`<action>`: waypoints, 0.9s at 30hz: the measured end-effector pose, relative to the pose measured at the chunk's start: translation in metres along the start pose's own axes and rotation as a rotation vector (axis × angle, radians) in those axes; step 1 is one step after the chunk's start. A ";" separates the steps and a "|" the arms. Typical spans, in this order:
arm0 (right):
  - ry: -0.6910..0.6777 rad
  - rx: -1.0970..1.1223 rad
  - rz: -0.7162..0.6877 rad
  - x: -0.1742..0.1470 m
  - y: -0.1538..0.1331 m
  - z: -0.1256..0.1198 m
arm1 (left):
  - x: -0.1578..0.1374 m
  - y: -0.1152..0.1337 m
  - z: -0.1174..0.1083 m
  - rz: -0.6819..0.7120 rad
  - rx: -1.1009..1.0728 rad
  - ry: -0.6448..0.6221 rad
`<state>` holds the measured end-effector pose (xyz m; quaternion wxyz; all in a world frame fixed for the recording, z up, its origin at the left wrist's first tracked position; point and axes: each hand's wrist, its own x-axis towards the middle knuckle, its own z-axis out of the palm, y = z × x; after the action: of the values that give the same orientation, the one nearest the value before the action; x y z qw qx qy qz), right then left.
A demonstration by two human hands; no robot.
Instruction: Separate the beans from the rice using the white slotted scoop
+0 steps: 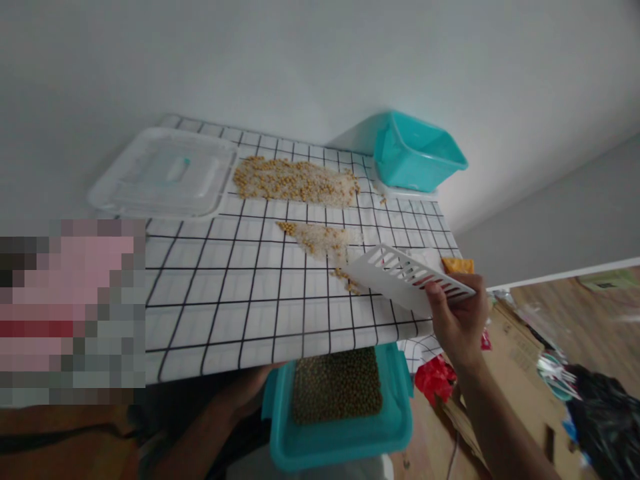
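My right hand (463, 320) grips a white slotted plastic panel (395, 280) by its right end, thumb on top. The panel tilts, with its far left edge down on the checked tablecloth (220, 287), touching a small spread of yellow beans and pale grains (325, 241). A longer strip of beans mixed with pale grains (295, 181) lies behind it. Below the table's front edge is a teal bin (345, 443) with many beans (337, 387) in it. My left hand (253, 393) closes on this bin's left side; the fingertips are mostly hidden.
A clear plastic lid (165, 173) lies at the back left. At the back right another teal bin (420, 153) stands against the wall. An orange piece (457, 265) is by the table's right edge. Cardboard (520, 373), red plastic (436, 379) and a black bag (605, 413) lie on the floor.
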<state>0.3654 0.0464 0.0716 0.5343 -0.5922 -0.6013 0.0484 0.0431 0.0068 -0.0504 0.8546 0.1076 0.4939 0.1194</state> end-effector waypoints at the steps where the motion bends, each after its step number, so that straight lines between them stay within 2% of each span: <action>1: -0.003 0.006 -0.014 -0.001 -0.002 0.000 | 0.000 0.000 0.000 0.004 0.005 0.010; 4: -0.006 0.040 -0.039 -0.007 -0.006 -0.001 | -0.002 0.002 0.001 0.002 0.013 0.014; 9: -0.013 0.045 -0.050 -0.020 -0.011 -0.007 | -0.008 0.010 0.009 0.047 -0.045 -0.080; 16: -0.050 0.081 -0.034 -0.039 -0.021 -0.019 | -0.009 0.014 0.012 0.013 -0.084 -0.020; 19: -0.133 0.150 -0.036 -0.047 -0.025 -0.025 | -0.004 0.009 0.006 0.028 -0.079 -0.025; 23: -0.321 0.395 0.011 -0.058 -0.034 -0.033 | 0.001 0.002 -0.002 0.023 -0.040 -0.044; 25: -0.354 0.455 0.028 -0.061 -0.037 -0.035 | 0.001 0.002 -0.002 0.021 -0.038 -0.053; 27: -0.329 0.387 0.040 -0.059 -0.039 -0.033 | -0.002 0.003 0.001 0.024 -0.034 -0.049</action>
<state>0.3468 -0.0290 0.0783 0.5316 -0.4749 -0.6477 0.2691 0.0432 0.0093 -0.0474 0.8667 0.1016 0.4693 0.1353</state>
